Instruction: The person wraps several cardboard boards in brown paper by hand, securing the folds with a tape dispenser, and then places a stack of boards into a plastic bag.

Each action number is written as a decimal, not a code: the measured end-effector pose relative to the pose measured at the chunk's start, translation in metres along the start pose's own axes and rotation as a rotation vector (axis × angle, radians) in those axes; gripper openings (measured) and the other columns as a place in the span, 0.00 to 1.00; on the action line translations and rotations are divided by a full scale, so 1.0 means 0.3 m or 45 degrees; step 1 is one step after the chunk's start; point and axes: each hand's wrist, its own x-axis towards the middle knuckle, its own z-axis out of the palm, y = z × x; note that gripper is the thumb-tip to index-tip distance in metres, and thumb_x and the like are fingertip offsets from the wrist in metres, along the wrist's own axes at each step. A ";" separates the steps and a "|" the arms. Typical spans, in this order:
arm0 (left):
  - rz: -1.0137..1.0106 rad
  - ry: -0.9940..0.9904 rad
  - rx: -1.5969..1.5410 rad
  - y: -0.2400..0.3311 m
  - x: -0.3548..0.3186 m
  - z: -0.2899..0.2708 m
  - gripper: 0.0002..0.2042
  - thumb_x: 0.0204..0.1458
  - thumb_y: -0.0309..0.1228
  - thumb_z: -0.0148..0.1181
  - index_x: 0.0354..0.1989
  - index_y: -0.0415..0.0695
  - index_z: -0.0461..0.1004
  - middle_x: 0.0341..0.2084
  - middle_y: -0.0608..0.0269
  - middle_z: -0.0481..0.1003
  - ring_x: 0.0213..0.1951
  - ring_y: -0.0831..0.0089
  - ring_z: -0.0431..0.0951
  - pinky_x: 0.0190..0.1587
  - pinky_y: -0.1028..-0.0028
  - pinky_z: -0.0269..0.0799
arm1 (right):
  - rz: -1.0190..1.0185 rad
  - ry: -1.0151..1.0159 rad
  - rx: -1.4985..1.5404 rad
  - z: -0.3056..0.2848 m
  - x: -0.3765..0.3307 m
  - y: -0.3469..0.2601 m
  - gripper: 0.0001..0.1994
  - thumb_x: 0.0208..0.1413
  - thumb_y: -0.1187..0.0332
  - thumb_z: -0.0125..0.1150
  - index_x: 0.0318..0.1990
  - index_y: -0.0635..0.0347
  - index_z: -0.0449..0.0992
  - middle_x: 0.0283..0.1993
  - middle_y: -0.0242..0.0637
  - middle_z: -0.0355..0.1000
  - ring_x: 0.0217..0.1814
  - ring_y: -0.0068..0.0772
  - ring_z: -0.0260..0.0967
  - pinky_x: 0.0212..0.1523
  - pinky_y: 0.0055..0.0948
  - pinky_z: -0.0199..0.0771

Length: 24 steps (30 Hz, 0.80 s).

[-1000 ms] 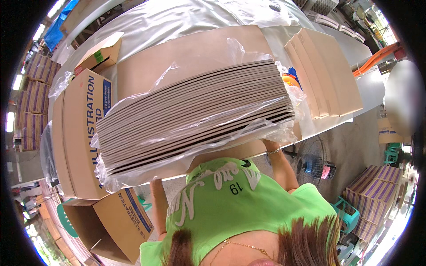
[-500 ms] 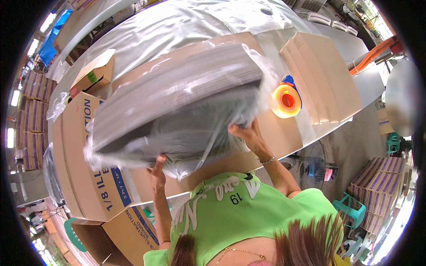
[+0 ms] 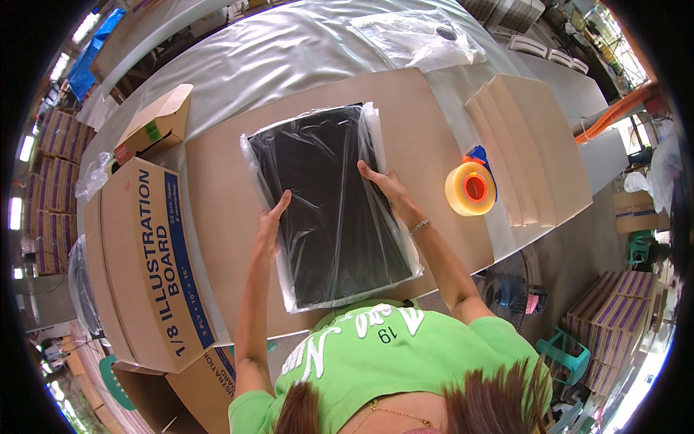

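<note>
A stack of boards (image 3: 336,217) in a clear plastic bag has its black face up, over a large flat cardboard sheet (image 3: 217,231). My left hand (image 3: 271,224) grips its left long side, thumb on top and fingers hidden beneath the edge. On the right side, my right hand (image 3: 390,192) holds it the same way, a little farther from me. The plastic is wrinkled and juts out past the edges. Whether the stack rests fully on the sheet or is slightly raised, I cannot tell.
Right of the stack lies a tape dispenser (image 3: 471,188) with a big clear roll, beside layered cardboard pieces (image 3: 531,159). A printed carton (image 3: 144,267) stands at the left, near a small open box (image 3: 155,123). Plastic bags (image 3: 423,40) lie at the far side.
The wrapped stack was tilted and turned sideways, its layered edge showing. Now it lies flat, black face up, its long sides running away from me. Both hands still hold it.
</note>
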 end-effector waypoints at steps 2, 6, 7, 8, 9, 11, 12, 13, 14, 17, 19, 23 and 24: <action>-0.030 -0.206 -0.037 0.012 0.030 0.011 0.53 0.39 0.61 0.71 0.60 0.22 0.59 0.57 0.40 0.67 0.63 0.56 0.65 0.66 0.57 0.55 | 0.033 -0.011 -0.029 -0.016 0.049 0.036 0.45 0.47 0.36 0.66 0.56 0.75 0.69 0.52 0.45 0.72 0.56 0.34 0.67 0.60 0.34 0.64; -0.030 -0.145 0.063 0.032 0.031 0.011 0.56 0.40 0.67 0.65 0.60 0.20 0.60 0.59 0.38 0.66 0.64 0.55 0.63 0.67 0.54 0.52 | 0.151 -0.098 -0.028 -0.021 0.097 0.042 0.53 0.44 0.28 0.59 0.61 0.76 0.64 0.57 0.50 0.69 0.62 0.39 0.64 0.63 0.35 0.63; -0.019 -0.118 0.046 0.012 0.059 -0.004 0.56 0.41 0.68 0.64 0.60 0.20 0.59 0.60 0.37 0.65 0.65 0.55 0.62 0.67 0.54 0.51 | 0.152 -0.084 -0.050 -0.021 0.105 0.036 0.56 0.43 0.25 0.57 0.62 0.75 0.62 0.59 0.51 0.68 0.64 0.40 0.63 0.63 0.35 0.62; -0.008 -0.091 0.027 -0.008 0.085 -0.021 0.57 0.41 0.68 0.62 0.61 0.20 0.58 0.61 0.36 0.64 0.66 0.54 0.61 0.67 0.53 0.51 | 0.158 -0.008 -0.076 -0.016 0.127 0.061 0.56 0.43 0.25 0.56 0.62 0.76 0.63 0.59 0.51 0.68 0.64 0.40 0.63 0.64 0.36 0.62; 0.008 -0.061 0.081 -0.018 0.119 -0.010 0.57 0.41 0.68 0.62 0.61 0.20 0.58 0.61 0.36 0.63 0.66 0.54 0.60 0.67 0.53 0.50 | 0.164 0.094 -0.099 -0.031 0.164 0.118 0.57 0.43 0.24 0.56 0.62 0.76 0.63 0.58 0.51 0.68 0.64 0.41 0.63 0.64 0.36 0.61; 0.037 0.038 0.171 -0.036 0.150 -0.023 0.56 0.42 0.68 0.62 0.63 0.22 0.57 0.63 0.37 0.60 0.68 0.54 0.58 0.68 0.54 0.50 | 0.205 0.174 -0.148 -0.037 0.201 0.157 0.56 0.43 0.25 0.56 0.61 0.76 0.64 0.56 0.51 0.70 0.61 0.40 0.65 0.63 0.36 0.62; 0.042 -0.026 0.139 -0.028 0.148 -0.016 0.56 0.43 0.67 0.62 0.64 0.23 0.56 0.64 0.37 0.60 0.68 0.54 0.56 0.68 0.54 0.50 | 0.249 0.178 -0.170 -0.045 0.212 0.174 0.55 0.43 0.26 0.58 0.60 0.77 0.65 0.54 0.50 0.71 0.59 0.39 0.68 0.61 0.35 0.65; 0.047 -0.085 0.107 -0.008 0.125 -0.004 0.55 0.43 0.66 0.62 0.65 0.25 0.56 0.64 0.38 0.59 0.69 0.55 0.55 0.68 0.54 0.49 | 0.293 0.178 -0.191 -0.049 0.215 0.187 0.54 0.43 0.27 0.59 0.59 0.77 0.65 0.53 0.49 0.72 0.56 0.39 0.70 0.60 0.35 0.67; 0.053 -0.145 0.076 0.006 0.108 0.007 0.54 0.44 0.65 0.62 0.65 0.26 0.55 0.65 0.39 0.59 0.70 0.55 0.53 0.68 0.53 0.49 | 0.290 0.170 -0.113 -0.051 0.217 0.201 0.52 0.43 0.28 0.61 0.57 0.76 0.67 0.50 0.47 0.73 0.52 0.37 0.72 0.56 0.33 0.69; 0.018 -0.032 0.022 -0.018 0.127 -0.008 0.49 0.47 0.61 0.62 0.66 0.29 0.57 0.66 0.41 0.58 0.70 0.56 0.53 0.68 0.56 0.50 | 0.284 0.116 -0.063 -0.057 0.235 0.223 0.49 0.43 0.31 0.64 0.53 0.76 0.70 0.48 0.46 0.74 0.48 0.35 0.73 0.52 0.32 0.72; 0.016 -0.161 -0.091 -0.004 0.115 0.008 0.47 0.49 0.60 0.61 0.65 0.30 0.58 0.66 0.42 0.59 0.69 0.57 0.55 0.68 0.56 0.49 | 0.318 0.083 -0.297 -0.099 0.257 0.232 0.49 0.44 0.29 0.62 0.53 0.76 0.70 0.51 0.51 0.71 0.56 0.39 0.69 0.56 0.34 0.70; 0.115 -0.095 -0.211 -0.098 0.162 -0.068 0.36 0.55 0.52 0.59 0.62 0.35 0.63 0.50 0.53 0.76 0.51 0.66 0.77 0.56 0.65 0.70 | 0.276 -0.231 -0.110 -0.088 0.157 0.079 0.41 0.49 0.37 0.65 0.52 0.74 0.72 0.50 0.48 0.73 0.56 0.34 0.69 0.55 0.31 0.70; 0.148 -0.113 -0.198 -0.084 0.141 -0.060 0.38 0.54 0.54 0.59 0.63 0.34 0.61 0.54 0.51 0.72 0.56 0.65 0.71 0.60 0.64 0.62 | 0.253 -0.215 -0.095 -0.103 0.128 0.050 0.40 0.52 0.39 0.63 0.53 0.75 0.71 0.51 0.49 0.73 0.57 0.34 0.69 0.57 0.30 0.69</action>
